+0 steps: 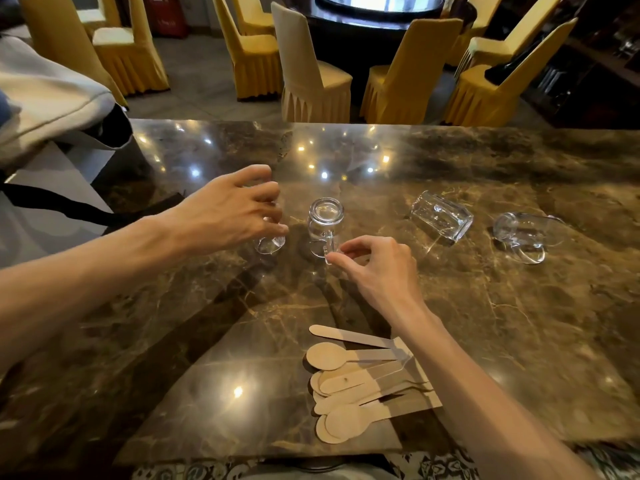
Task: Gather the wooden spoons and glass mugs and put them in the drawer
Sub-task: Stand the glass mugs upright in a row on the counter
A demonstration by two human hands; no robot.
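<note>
Several glass mugs stand or lie on the brown marble table (519,323). My left hand (228,209) curls over one mug (270,242), mostly hiding it. A second mug (323,225) stands upside down in the middle; my right hand (377,268) pinches its handle between thumb and forefinger. Two more mugs lie on their sides to the right, one (441,214) nearer and one (519,233) farther right. A pile of several flat wooden spoons (349,382) lies near the front edge, partly under my right forearm.
A grey bag (45,98) with a black strap rests on the table's far left corner. Yellow-covered chairs (311,74) and a dark round table (374,15) stand beyond the far edge. No drawer is in view.
</note>
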